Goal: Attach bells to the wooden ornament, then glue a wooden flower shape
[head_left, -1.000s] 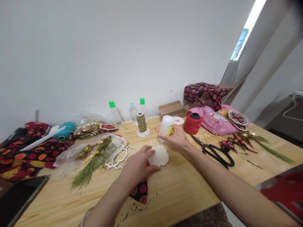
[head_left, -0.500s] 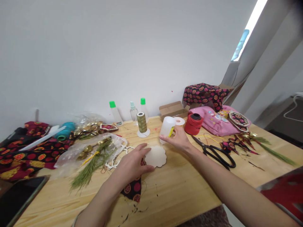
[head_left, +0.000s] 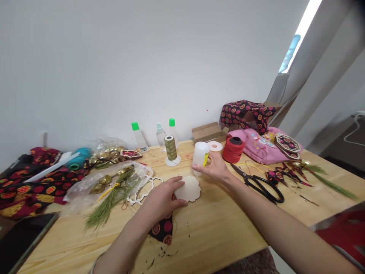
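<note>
My right hand [head_left: 216,167] is closed around a white plastic bottle [head_left: 200,155] with a yellow label. The bottle's broad, capless end faces up; its lower end is partly hidden by my fingers. To the left, my left hand [head_left: 167,194] lies low over the table with fingers and thumb apart, touching the left edge of a pale scalloped disc [head_left: 189,189]. A piece of dark patterned fabric [head_left: 163,229] pokes out from beneath that hand. Beside it lies a white openwork scalloped frame [head_left: 146,190], partly under a plastic bag.
Black-handled scissors [head_left: 258,184] lie right of my forearm. Behind stand a red thread spool [head_left: 233,149], an olive thread cone [head_left: 170,148] and green-capped bottles [head_left: 139,137]. Left are a green tassel [head_left: 104,211], a plastic bag [head_left: 82,190] and a phone [head_left: 25,239].
My left hand has shifted slightly right, along with the fabric under it. The bottle in my right hand has moved only a little, becoming slightly more upright.
</note>
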Tool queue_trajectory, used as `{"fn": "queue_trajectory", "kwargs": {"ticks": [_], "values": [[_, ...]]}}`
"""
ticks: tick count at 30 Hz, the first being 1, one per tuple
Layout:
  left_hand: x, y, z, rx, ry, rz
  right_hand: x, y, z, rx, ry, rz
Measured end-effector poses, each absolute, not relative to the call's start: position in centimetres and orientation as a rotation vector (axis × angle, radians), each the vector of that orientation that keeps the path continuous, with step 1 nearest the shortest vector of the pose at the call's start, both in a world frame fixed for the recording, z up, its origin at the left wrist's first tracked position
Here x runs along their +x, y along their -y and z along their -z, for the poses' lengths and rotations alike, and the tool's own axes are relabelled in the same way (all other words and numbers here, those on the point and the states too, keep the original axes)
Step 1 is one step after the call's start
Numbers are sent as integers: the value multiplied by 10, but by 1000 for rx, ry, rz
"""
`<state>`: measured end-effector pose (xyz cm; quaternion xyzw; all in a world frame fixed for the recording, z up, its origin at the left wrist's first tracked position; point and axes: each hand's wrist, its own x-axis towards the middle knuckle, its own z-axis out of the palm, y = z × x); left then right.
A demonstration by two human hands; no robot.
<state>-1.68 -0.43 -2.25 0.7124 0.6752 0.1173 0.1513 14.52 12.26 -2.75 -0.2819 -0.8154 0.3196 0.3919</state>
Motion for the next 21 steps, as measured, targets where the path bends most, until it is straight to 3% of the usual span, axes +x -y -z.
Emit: {"fn": "queue_trajectory", "kwargs": {"ticks": [21], "values": [[-17, 5, 22, 2025, -1937, -355, 145, -121, 23, -588, 1999, -997]]}}
